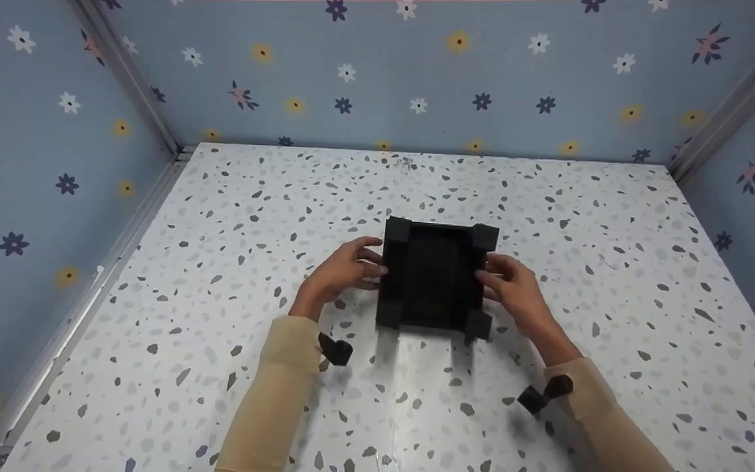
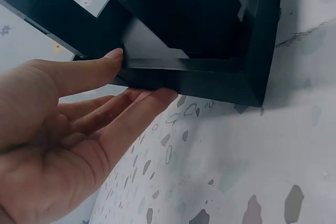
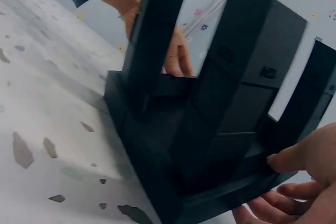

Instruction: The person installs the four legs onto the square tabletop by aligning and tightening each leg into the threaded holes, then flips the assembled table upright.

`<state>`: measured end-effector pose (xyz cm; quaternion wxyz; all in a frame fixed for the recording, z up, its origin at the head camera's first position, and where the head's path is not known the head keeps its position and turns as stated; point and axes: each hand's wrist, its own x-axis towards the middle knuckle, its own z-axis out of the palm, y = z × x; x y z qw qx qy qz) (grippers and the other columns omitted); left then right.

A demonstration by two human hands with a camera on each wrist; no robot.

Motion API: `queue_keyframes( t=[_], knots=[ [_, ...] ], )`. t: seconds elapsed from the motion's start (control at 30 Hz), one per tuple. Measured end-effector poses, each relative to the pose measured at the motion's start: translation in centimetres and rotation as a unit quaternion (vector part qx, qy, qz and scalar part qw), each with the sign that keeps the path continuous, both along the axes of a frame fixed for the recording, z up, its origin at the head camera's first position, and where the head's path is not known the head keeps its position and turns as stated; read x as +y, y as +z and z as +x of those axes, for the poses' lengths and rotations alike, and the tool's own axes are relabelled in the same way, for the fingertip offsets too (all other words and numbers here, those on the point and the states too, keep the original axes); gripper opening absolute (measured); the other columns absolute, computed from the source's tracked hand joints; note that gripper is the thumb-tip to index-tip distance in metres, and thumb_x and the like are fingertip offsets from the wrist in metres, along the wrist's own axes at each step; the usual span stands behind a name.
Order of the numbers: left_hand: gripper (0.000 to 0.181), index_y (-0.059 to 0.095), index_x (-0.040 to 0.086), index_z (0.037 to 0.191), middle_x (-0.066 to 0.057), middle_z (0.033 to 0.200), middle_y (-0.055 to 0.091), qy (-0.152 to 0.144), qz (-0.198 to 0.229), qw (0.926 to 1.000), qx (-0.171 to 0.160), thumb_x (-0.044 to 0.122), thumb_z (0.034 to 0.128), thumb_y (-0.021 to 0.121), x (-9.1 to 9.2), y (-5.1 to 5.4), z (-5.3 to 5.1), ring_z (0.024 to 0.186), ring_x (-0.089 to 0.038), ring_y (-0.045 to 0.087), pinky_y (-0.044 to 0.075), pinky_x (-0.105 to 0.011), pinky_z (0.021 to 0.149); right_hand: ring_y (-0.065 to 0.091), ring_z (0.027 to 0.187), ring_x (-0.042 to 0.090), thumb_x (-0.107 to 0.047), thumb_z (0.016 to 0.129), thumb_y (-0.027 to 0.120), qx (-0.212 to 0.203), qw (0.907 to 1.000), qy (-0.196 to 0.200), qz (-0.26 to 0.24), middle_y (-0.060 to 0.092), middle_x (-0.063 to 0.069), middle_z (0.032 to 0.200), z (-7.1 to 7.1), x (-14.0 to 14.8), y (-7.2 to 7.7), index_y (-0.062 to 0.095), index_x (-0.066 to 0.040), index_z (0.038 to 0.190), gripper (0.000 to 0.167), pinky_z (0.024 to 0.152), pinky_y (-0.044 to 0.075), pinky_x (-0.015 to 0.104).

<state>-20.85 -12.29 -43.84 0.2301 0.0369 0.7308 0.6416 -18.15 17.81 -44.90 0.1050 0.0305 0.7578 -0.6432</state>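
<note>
A black tray-like piece (image 1: 433, 275) with a raised rim and a post standing up at each corner sits in the middle of the head view. On its left side, my left hand (image 1: 348, 269) pinches the rim; the left wrist view has the thumb (image 2: 113, 55) on the upper edge and the fingers against the outer wall and underside. My right hand (image 1: 515, 285) grips the opposite side, thumb over the rim. In the right wrist view a tall post (image 3: 236, 61) rises from the near corner. The posts partly hide the tray's floor there.
Under the piece lies a white table (image 1: 272, 196) speckled with grey chips. Blue flower-patterned walls (image 1: 377, 72) enclose its back and sides, with metal posts (image 1: 128, 72) at the corners. Small black devices (image 1: 336, 349) are strapped to both beige-sleeved wrists.
</note>
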Motion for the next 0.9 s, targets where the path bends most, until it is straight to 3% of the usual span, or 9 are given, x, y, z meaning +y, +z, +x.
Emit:
queue_keyframes(
  t=[0.2,0.37,0.67,0.9],
  knots=[
    [0.049,0.048,0.003,0.137,-0.019,0.122,0.055,-0.03,-0.009,0.9995,0.008,-0.004,0.0897,0.058,-0.2,-0.2,0.1,0.098,-0.028,0.064,0.056,-0.039,0.084,0.062,0.103,0.014,-0.013,0.094,0.06,-0.03,0.9977,0.052,-0.031,0.048,0.018,0.128,-0.2,1.0,-0.3,0.041,0.005,0.138,0.052,0.089,0.054,0.032],
    [0.048,0.05,0.004,0.135,-0.019,0.118,0.056,-0.034,0.0,0.9989,0.033,-0.005,0.0888,0.058,0.0,0.1,0.2,0.099,-0.026,0.063,0.057,-0.038,0.083,0.061,0.104,0.013,-0.012,0.093,0.06,-0.01,0.998,0.052,-0.035,0.05,0.015,0.124,0.2,1.4,0.1,0.044,0.005,0.135,0.048,0.089,0.054,0.032],
    [0.049,0.049,0.008,0.135,-0.015,0.12,0.057,-0.019,0.022,0.9946,0.1,-0.004,0.0886,0.059,0.5,1.4,-0.1,0.106,-0.025,0.062,0.056,-0.036,0.084,0.06,0.106,0.014,-0.006,0.09,0.062,0.096,0.9947,0.027,-0.026,0.058,0.005,0.118,0.4,1.8,1.5,0.051,0.0,0.131,0.042,0.087,0.054,0.027],
    [0.049,0.052,0.013,0.132,-0.01,0.121,0.058,-0.01,0.019,0.9828,0.184,-0.002,0.0864,0.063,0.9,2.3,0.1,0.113,-0.022,0.06,0.053,-0.036,0.091,0.058,0.108,0.015,-0.003,0.088,0.065,0.223,0.9748,0.011,0.003,0.061,0.003,0.115,0.6,2.4,2.5,0.055,-0.001,0.128,0.041,0.091,0.049,0.021]
  ],
)
